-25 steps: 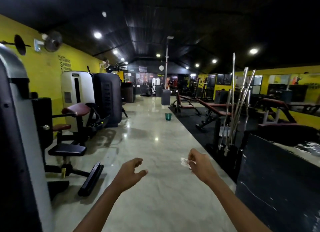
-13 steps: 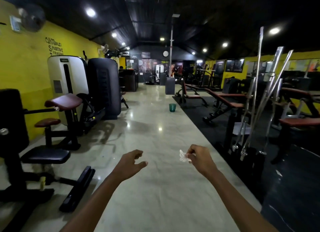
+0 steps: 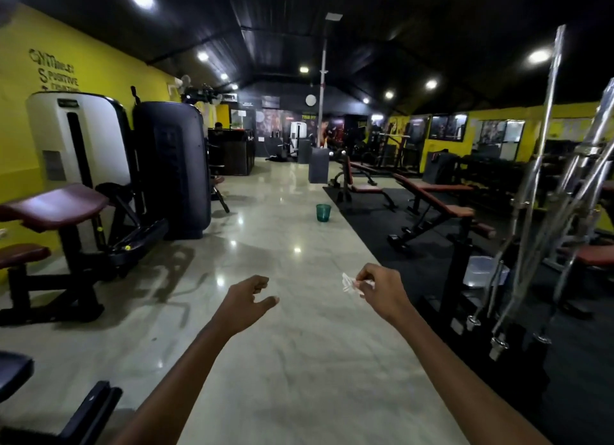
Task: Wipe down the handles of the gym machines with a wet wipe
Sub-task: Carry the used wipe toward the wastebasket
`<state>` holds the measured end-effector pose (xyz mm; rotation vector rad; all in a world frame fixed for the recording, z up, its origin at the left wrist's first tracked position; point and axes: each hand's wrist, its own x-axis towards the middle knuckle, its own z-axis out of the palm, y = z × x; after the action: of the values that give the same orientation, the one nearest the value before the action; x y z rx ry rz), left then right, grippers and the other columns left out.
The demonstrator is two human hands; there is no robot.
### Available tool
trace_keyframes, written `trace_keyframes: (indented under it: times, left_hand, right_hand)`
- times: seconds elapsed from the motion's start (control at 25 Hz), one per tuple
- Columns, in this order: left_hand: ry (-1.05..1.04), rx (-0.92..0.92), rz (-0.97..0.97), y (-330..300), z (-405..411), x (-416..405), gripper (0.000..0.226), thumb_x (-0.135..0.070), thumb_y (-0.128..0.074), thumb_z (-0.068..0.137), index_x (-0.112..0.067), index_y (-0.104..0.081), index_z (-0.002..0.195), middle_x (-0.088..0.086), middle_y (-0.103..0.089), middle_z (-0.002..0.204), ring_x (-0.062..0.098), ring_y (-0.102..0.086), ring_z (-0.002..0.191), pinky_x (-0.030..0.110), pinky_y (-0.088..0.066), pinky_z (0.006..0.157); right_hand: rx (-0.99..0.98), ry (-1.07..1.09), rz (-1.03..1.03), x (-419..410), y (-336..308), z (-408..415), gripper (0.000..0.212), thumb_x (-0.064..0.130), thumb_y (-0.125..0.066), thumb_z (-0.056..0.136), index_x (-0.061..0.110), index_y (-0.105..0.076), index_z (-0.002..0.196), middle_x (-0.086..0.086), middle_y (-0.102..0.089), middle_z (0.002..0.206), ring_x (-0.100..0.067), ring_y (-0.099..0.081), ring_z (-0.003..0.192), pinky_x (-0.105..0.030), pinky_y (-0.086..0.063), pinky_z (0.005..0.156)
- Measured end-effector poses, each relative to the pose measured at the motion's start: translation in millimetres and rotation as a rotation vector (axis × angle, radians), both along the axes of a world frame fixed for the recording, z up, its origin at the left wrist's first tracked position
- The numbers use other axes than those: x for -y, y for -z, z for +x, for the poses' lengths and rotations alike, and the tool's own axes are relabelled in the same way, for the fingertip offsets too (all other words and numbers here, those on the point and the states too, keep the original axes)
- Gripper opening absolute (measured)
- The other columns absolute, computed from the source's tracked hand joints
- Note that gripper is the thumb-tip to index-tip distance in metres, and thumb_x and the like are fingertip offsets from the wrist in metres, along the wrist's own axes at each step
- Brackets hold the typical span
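Pinched between the thumb and curled fingers of the right hand (image 3: 382, 290), one crumpled white wet wipe (image 3: 350, 283) sticks out to the left of the knuckles, held in the air above the pale polished floor (image 3: 282, 361). One other hand is in view, the left hand (image 3: 246, 300), which holds nothing; its fingers are loosely curled and its thumb points right, well apart from the wipe. Two upright weight machines stand against the yellow wall on the left, one white machine (image 3: 78, 138) and one black machine (image 3: 172, 168) just beside it, with two maroon pads (image 3: 54, 205) nearer on the left. One green bucket (image 3: 323, 212) sits far down the floor at the edge of the black mat (image 3: 372, 232). Two benches (image 3: 438, 198) with reddish pads lie on that mat, far right. Several chrome barbells (image 3: 545, 185) lean in a rack near right; their count is unclear.
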<state>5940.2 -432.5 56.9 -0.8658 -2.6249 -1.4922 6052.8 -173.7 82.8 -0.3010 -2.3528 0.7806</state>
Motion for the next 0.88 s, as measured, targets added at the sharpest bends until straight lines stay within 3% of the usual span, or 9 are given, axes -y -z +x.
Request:
trace_keyframes:
  times: [0.32,0.56,0.68,0.88]
  left_hand:
    - [0.045,-0.044,-0.105,-16,-249,-138,0.053,-0.029,-0.072,0.081,-0.008,-0.056,0.127,0.008,-0.06,0.124,0.017,-0.057,0.112,0.02,-0.042,0.088]
    - [0.032,-0.044,-0.113,7,-431,-245,0.054,-0.031,-0.071,0.082,-0.009,-0.054,0.128,0.008,-0.059,0.128,0.017,-0.056,0.115,0.019,-0.041,0.085]
    - [0.005,-0.017,-0.11,9,-532,-305,0.054,-0.03,-0.072,0.082,-0.009,-0.055,0.128,0.007,-0.059,0.127,0.017,-0.056,0.115,0.02,-0.042,0.087]
    - [-0.026,-0.015,-0.077,0,-682,-388,0.051,-0.029,-0.073,0.08,-0.008,-0.057,0.124,0.007,-0.062,0.121,0.018,-0.058,0.111,0.025,-0.046,0.089]
  right_hand:
    - [0.039,0.039,0.024,-141,-8,-240,0.003,0.002,-0.065,0.074,0.004,-0.066,0.073,-0.008,-0.065,0.071,-0.019,-0.059,0.068,-0.029,-0.044,0.062]
    - [0.016,0.065,-0.011,-259,21,-423,0.019,0.003,-0.068,0.076,0.012,-0.058,0.062,-0.003,-0.061,0.062,-0.015,-0.057,0.062,-0.022,-0.041,0.059]
    - [0.01,0.048,-0.008,-321,20,-526,0.022,0.002,-0.068,0.076,0.014,-0.057,0.061,-0.001,-0.06,0.061,-0.015,-0.057,0.061,-0.028,-0.045,0.06]
    - [-0.005,0.049,0.002,-404,2,-674,0.014,0.0,-0.064,0.076,0.007,-0.059,0.066,-0.004,-0.062,0.064,-0.016,-0.057,0.063,-0.025,-0.045,0.063]
